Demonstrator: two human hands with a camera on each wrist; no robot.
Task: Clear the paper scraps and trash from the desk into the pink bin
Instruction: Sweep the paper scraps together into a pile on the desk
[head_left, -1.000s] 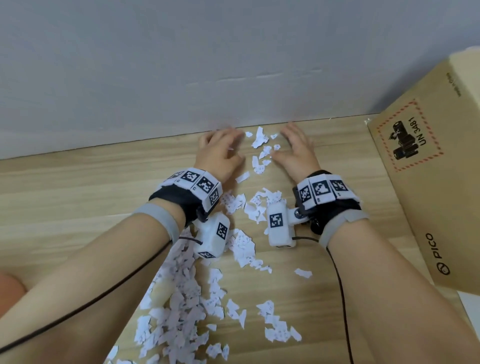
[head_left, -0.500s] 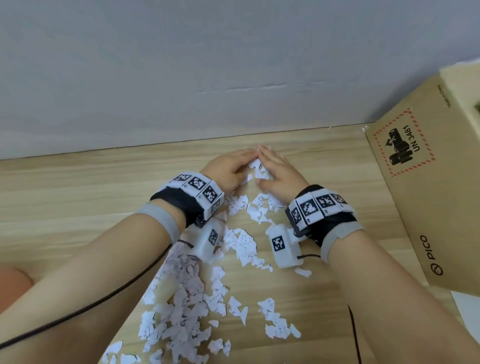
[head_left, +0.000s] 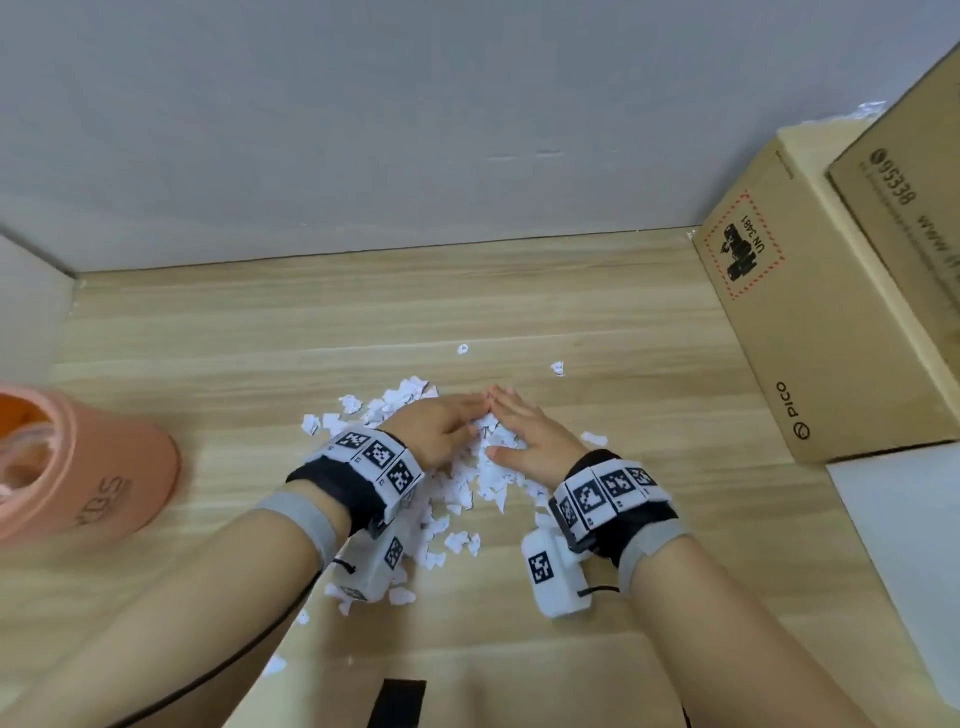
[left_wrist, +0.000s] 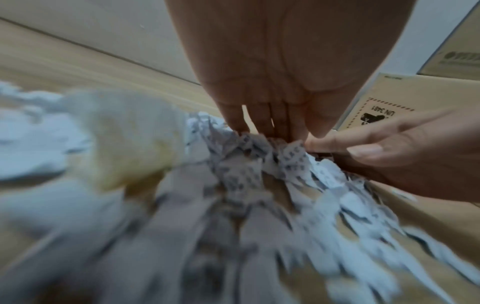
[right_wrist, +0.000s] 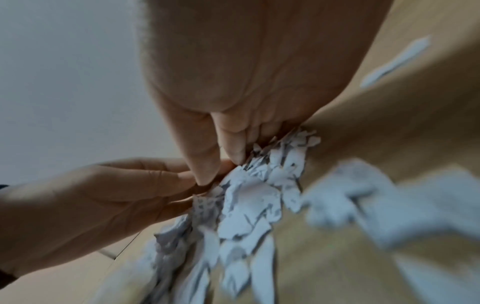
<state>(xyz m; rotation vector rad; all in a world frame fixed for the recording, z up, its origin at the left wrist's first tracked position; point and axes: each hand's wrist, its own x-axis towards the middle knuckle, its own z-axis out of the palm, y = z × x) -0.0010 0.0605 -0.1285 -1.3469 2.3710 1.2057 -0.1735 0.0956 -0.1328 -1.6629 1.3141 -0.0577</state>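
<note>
White torn paper scraps (head_left: 488, 467) lie heaped at the middle of the wooden desk (head_left: 208, 364). My left hand (head_left: 441, 426) and right hand (head_left: 524, 426) lie side by side on the far edge of the heap, fingertips meeting, fingers straight and pressing down on the scraps. The left wrist view shows my left hand (left_wrist: 272, 123) with fingertips in the scraps (left_wrist: 249, 164) and the right hand (left_wrist: 402, 156) alongside. In the right wrist view the right hand (right_wrist: 233, 144) touches the left hand (right_wrist: 103, 195) over the scraps (right_wrist: 249, 197). The pink bin (head_left: 119, 467) stands at the left edge.
Two small stray scraps (head_left: 557, 368) lie beyond the hands, and a few more (head_left: 275, 665) lie near the front edge. Two cardboard boxes (head_left: 810, 322) stand at the right, with a white sheet (head_left: 904, 519) in front of them. A grey wall (head_left: 415, 130) closes the back.
Both hands came together from near the wall and drew back toward me, bunching the scattered scraps into a heap. The view shifted, and the pink bin came into sight.
</note>
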